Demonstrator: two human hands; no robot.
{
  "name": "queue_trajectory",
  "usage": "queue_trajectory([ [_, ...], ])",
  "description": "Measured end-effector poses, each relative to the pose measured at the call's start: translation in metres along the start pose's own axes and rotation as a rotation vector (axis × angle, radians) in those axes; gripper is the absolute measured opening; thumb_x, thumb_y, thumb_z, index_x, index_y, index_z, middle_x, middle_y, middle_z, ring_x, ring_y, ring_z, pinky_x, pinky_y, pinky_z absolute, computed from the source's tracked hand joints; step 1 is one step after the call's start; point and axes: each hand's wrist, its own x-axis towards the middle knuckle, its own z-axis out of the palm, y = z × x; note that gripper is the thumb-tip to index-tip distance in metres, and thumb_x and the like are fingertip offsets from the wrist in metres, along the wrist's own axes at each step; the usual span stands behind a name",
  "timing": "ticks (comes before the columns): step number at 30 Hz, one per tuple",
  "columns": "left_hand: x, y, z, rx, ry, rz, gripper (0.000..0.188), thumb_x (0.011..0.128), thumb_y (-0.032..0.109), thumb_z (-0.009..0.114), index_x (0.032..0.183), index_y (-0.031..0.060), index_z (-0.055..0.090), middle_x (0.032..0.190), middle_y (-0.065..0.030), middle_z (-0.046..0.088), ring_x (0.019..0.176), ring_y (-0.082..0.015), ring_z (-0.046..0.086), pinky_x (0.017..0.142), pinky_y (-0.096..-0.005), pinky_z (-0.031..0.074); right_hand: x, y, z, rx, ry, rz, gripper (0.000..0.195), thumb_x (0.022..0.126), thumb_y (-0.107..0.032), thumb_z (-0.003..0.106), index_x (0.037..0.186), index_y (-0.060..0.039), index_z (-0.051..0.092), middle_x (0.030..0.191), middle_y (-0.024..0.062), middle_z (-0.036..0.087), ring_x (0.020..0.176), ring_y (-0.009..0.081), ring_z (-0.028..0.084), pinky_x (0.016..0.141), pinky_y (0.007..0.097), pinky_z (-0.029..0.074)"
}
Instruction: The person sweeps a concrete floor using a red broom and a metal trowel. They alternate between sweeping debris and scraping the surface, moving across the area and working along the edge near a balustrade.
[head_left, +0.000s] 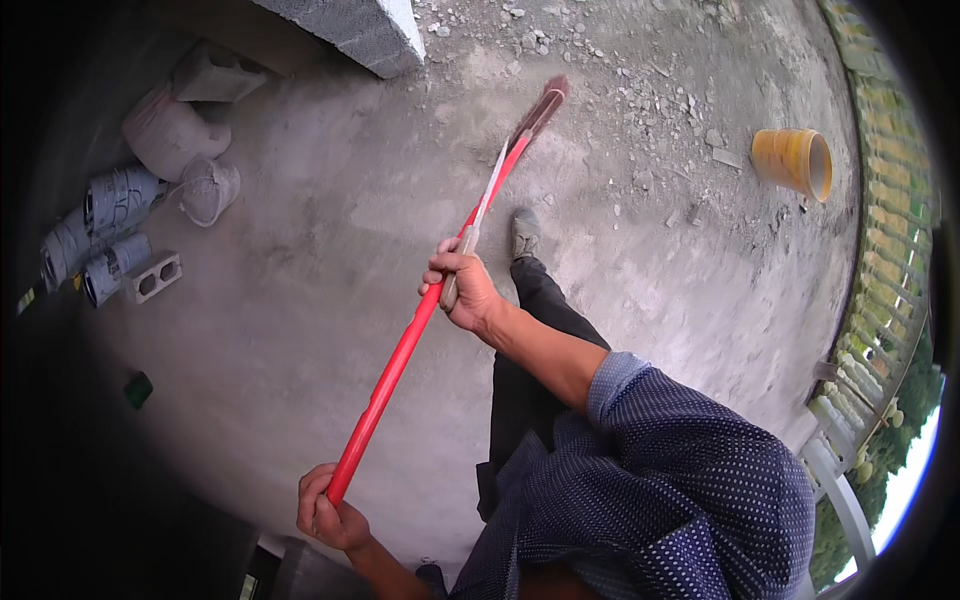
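A broom with a red handle slants across the view, its dark bristles on the dusty concrete floor at the upper middle. My left hand grips the handle's lower end. Farther up, my right hand is closed around the red handle together with a thin-bladed hand tool. That tool has a pale, worn grip, and its narrow blade points along the broom towards the bristles; its exact kind cannot be told. Stone rubble lies scattered beside and beyond the bristles.
A yellow bucket lies on its side at the right, near a balustrade. A concrete block corner juts in at the top. At the left are grey rolled or cylindrical containers, a whitish bucket and a hollow block. My shoe stands near the broom.
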Motion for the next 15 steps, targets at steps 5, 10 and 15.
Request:
queue_trajectory([
  [5, -0.012, 0.044, -0.039, 0.212, -0.13, 0.358, 0.032, 0.092, 0.022, 0.045, 0.091, -0.0063, 0.061, 0.089, -0.0213, 0.066, 0.076, -0.03, 0.061, 0.071, -0.0418, 0.051, 0.004, 0.089, 0.019, 0.096, -0.09, 0.299, 0.023, 0.084, 0.003, 0.057, 0.093, -0.0129, 0.044, 0.074, 0.0035, 0.046, 0.058, 0.0176, 0.049, 0.058, 0.0397, 0.051],
  [10, -0.009, -0.002, -0.006, 0.028, -0.178, 0.353, 0.028, 0.089, 0.016, 0.046, 0.092, -0.0057, 0.062, 0.084, -0.0212, 0.068, 0.069, -0.0278, 0.059, 0.063, -0.0389, 0.049, 0.035, 0.088, -0.032, -0.102, 0.059, 0.23, 0.019, 0.082, 0.002, 0.058, 0.091, -0.0099, 0.046, 0.075, 0.0048, 0.046, 0.056, 0.018, 0.049, 0.052, 0.0399, 0.049],
  [15, -0.034, -0.058, 0.043, -0.281, -0.109, 0.147, 0.03, 0.087, 0.019, 0.048, 0.088, -0.0072, 0.064, 0.079, -0.021, 0.069, 0.064, -0.0281, 0.06, 0.057, -0.037, 0.049, 0.024, 0.024, -0.089, -0.112, 0.169, -0.01, 0.021, 0.084, 0.003, 0.055, 0.092, -0.0133, 0.044, 0.077, 0.0029, 0.045, 0.057, 0.0156, 0.046, 0.052, 0.0369, 0.048],
])
